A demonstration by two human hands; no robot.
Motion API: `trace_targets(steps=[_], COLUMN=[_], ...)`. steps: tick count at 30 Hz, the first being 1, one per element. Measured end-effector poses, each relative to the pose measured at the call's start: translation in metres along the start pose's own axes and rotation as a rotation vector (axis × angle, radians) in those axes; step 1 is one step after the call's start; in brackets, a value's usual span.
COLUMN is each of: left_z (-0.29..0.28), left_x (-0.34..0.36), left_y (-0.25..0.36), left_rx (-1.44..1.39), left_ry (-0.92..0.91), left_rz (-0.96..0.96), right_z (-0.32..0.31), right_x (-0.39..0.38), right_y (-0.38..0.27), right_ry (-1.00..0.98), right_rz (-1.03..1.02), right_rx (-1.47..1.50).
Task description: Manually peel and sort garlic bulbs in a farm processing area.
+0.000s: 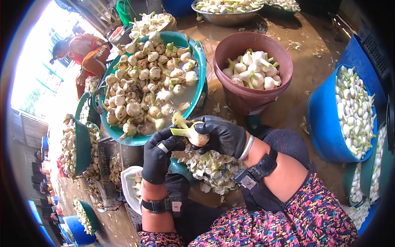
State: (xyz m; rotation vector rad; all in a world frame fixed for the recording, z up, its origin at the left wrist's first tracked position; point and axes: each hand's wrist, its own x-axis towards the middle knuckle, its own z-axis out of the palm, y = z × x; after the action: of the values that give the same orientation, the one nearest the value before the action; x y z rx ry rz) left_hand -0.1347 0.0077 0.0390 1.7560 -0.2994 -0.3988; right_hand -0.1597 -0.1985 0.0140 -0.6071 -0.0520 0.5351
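Note:
Both my hands wear black gloves and meet in front of me over a pile of loose peels. My right hand is closed around a garlic bulb, whose cut green-white stem points left. The fingers of my left hand pinch at the stem end; a light band circles one finger. A yellowish strip of skin sticks up above the stem. Just beyond my hands, a green tub holds many unpeeled, soil-stained garlic bulbs. To its right, a reddish bucket holds clean white bulbs.
White peels lie in a heap below my hands. A blue tub of clean garlic stands at right, a metal basin at the back. A white container sits by my left forearm. Another person bends at far left.

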Motion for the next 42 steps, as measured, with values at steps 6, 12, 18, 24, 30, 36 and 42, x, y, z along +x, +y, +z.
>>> trace_targets(steps=[6,12,18,24,30,36,42], left_z=[0.001,0.013,0.023,0.03,0.006,0.014,0.002], left_x=[0.01,0.007,0.008,-0.011,0.0,0.003,0.005], left_y=[-0.004,0.008,0.02,0.026,0.009,0.012,0.011], left_rx=[-0.269,0.104,0.826,0.058,-0.386,-0.376,-0.136], left_ry=[0.092,0.062,0.205,0.128,0.025,0.102,0.202], left_rz=[0.067,0.082,0.565,0.26,-0.033,-0.029,0.11], right_z=[-0.004,0.006,0.002,0.004,0.006,0.01,0.008], right_x=[0.003,-0.002,0.004,0.003,0.0,0.006,-0.013], right_y=[0.007,0.004,0.013,0.003,-0.002,0.009,0.031], right_ry=[0.205,0.209,0.379,0.516,0.128,0.188,-0.194], right_rz=[-0.348,-0.679,-0.749,-0.498,-0.038,-0.138,0.035], right_rx=[-0.404,-1.372,-1.426,-1.11,-0.049,-0.092,-1.646])
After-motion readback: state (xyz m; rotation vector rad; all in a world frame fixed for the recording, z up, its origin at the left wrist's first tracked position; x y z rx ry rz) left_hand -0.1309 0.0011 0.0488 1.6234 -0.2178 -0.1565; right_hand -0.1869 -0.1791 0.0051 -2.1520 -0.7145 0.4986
